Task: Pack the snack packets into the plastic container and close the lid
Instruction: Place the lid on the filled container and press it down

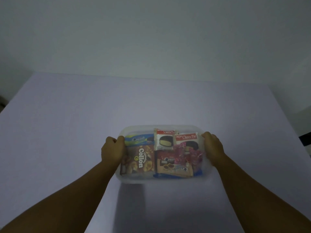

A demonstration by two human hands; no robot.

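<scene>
While both hands grip its short ends, the plastic container (pixel 161 179) sits mid-table (pixel 67 132) | left hand (pixel 113 149) curls round the left end | right hand (pixel 212 147) curls round the right end | snack packets (pixel 164 140) lie packed inside (Collon box (pixel 140 159) front-left, Choco Pies behind) | lid seemingly on.

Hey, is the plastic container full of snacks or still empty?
Full. The plastic container holds a Collon box, two Choco Pie packets and more, nearly covering its floor. Whether the lid is on, cannot tell.
</scene>
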